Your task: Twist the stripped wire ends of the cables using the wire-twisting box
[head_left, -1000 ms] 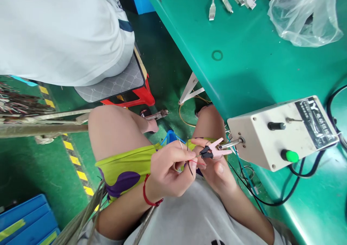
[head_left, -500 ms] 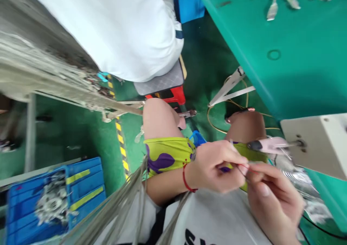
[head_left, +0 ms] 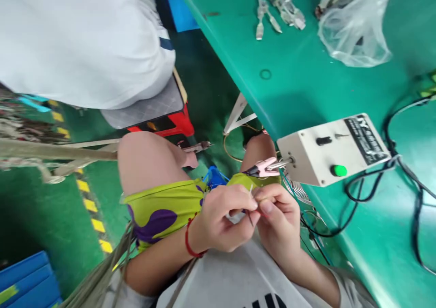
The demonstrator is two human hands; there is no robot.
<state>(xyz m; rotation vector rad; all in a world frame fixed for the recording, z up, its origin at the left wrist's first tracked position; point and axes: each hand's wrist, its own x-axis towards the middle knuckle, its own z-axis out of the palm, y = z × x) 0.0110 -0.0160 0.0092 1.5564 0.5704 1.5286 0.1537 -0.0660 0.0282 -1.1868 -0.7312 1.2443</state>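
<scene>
My left hand (head_left: 229,218), with a red cord bracelet at the wrist, is closed in a pinch over my lap. Between its thumb and forefinger are thin wires (head_left: 251,220); a dark end and a short pale end stick out. Fingertips of my right hand (head_left: 278,219) meet the left ones, pinching the same wires, with a bit of red showing there. How the wires run inside the fingers is hidden. Just beyond the hands, a pink clip with a black tip (head_left: 265,167) juts on a metal shaft from a beige box (head_left: 311,151) with a green button.
A green table (head_left: 293,90) lies to the right, carrying white cables (head_left: 282,6), a clear plastic bag (head_left: 356,35) and black cords (head_left: 361,185). Grey cords (head_left: 105,262) hang at my left side. Ahead, a person in white (head_left: 85,44) sits on a stool (head_left: 146,103). A blue crate (head_left: 29,280) stands lower left.
The view has swung right, bringing the whole beige box and the plastic bag into sight. Both hands stay together in the same pinch on the wires.
</scene>
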